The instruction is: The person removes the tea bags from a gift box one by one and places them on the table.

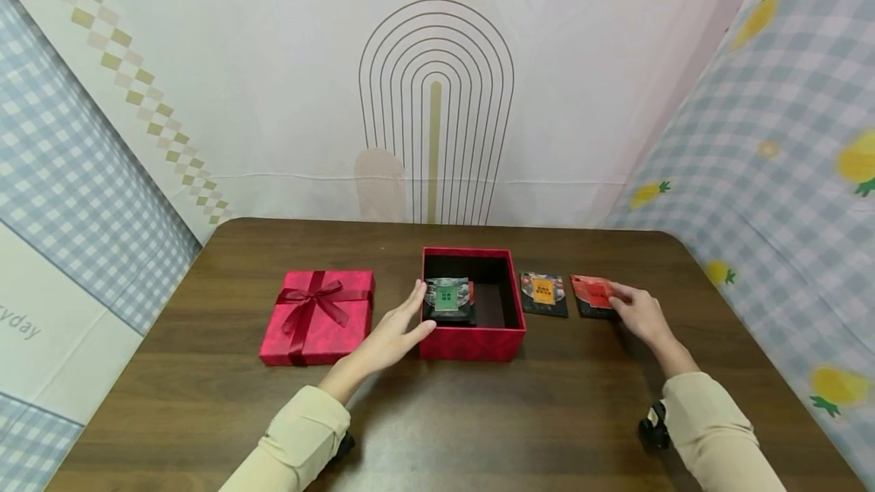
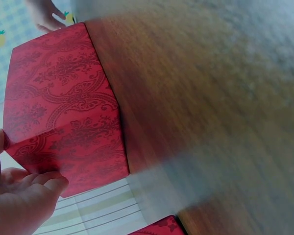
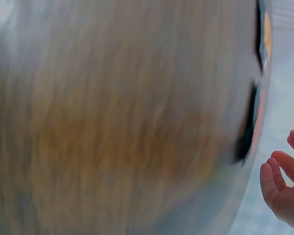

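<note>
In the head view my left hand (image 1: 393, 334) rests against the left side of an open red box (image 1: 472, 344), fingers fairly straight. The left wrist view shows that hand (image 2: 24, 200) touching the patterned box (image 2: 63, 98) at its edge. A black packet with a green label (image 1: 447, 298) sits inside the box, partly covering another. My right hand (image 1: 641, 313) is at the right edge of a red-and-black packet (image 1: 592, 294) on the table. From the right wrist, the fingers of this hand (image 3: 284, 183) look loosely bent, with a gap from the packet (image 3: 255, 122).
A red box lid (image 1: 317, 317) with a ribbon bow lies left of the box. Between the box and the red packet lies a packet with an orange label (image 1: 544, 294). The brown wooden table (image 1: 492, 424) meets a printed cloth (image 1: 294, 97) at its back edge.
</note>
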